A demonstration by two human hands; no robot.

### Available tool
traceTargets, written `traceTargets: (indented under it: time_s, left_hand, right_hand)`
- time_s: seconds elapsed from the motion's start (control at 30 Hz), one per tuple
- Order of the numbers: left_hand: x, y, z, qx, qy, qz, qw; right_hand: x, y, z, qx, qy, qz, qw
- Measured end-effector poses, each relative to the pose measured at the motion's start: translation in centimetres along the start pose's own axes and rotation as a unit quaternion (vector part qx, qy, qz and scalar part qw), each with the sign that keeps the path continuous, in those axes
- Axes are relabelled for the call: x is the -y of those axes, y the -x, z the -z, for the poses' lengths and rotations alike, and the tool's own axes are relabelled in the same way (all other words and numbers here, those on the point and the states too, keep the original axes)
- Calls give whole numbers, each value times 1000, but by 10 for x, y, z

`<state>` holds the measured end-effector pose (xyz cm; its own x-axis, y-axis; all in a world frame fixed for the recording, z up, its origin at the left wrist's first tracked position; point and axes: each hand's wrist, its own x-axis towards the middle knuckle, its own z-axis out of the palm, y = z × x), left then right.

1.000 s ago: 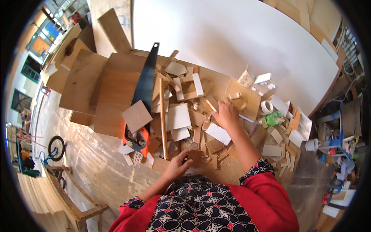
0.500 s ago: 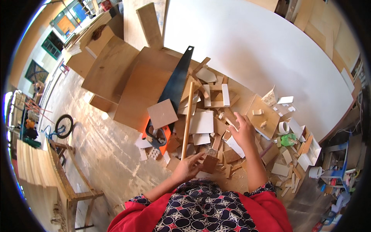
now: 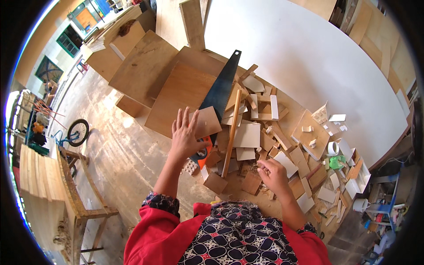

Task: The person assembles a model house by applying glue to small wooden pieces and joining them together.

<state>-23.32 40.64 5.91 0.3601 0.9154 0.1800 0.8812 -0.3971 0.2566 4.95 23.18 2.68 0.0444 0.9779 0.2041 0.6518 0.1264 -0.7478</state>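
My left hand point(image 3: 184, 136) is over the saw's handle end, fingers spread, beside a square piece of brown board point(image 3: 208, 122). Whether it touches the board I cannot tell. The hand saw point(image 3: 221, 84) lies under that board, its dark blade pointing away and its orange and black handle point(image 3: 203, 154) partly covered. My right hand point(image 3: 274, 175) hovers low over the wood scraps with its fingers curled in; what they hold, if anything, is hidden. Between the hands lies a long thin wooden stick point(image 3: 232, 132), with a white board piece point(image 3: 246, 134) to its right.
Several wood offcuts cover the work surface. A roll of white tape point(image 3: 332, 148) and a green plastic item point(image 3: 337, 162) lie to the right. A large white panel point(image 3: 300, 57) spans the back. Wooden boxes point(image 3: 143, 66) stand at the left, and a wooden bench point(image 3: 95, 212) nearer me.
My left hand has moved forward and left to the square board, fingers spreading. My right hand has drawn back toward me and its fingers have curled. The whole view has shifted slightly.
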Motion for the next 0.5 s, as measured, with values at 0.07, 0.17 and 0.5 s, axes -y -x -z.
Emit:
traceTargets:
  time_s: [0.07, 0.17, 0.5]
  left_hand:
    - [-4, -14, -2, 20, 6, 21, 1000]
    - [3, -26, -6, 31, 39, 2, 999]
    - [-56, 26, -9, -11, 157, -135, 978]
  right_hand:
    - [7, 1, -2, 3, 9, 2, 1000]
    - [12, 8, -5, -7, 25, 6, 1000]
    - [-14, 27, 14, -52, 57, -90, 993]
